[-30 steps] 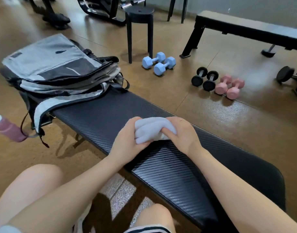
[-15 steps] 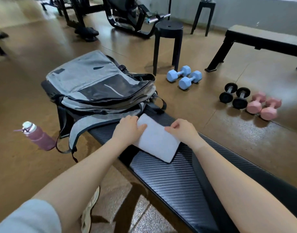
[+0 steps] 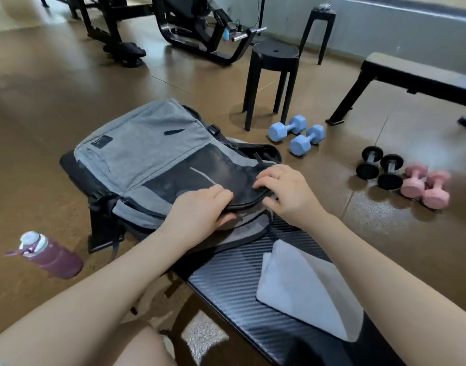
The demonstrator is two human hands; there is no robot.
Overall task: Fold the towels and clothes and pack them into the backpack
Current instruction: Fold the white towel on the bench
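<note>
A grey and black backpack lies flat on the far end of a black ribbed bench. My left hand grips the near edge of the backpack's zipped flap, fingers curled under it. My right hand holds the same flap edge just to the right, fingers on top. A folded white towel lies flat on the bench behind my hands, between my forearms, touched by neither hand.
A maroon water bottle lies on the floor to the left. Blue dumbbells, black dumbbells and pink dumbbells sit on the floor to the right. A black stool, another bench and gym machines stand farther back.
Both hands let go of the folded towel, leaving it flat on the bench, and moved forward onto the backpack's flap edge. The view shifted toward the backpack.
</note>
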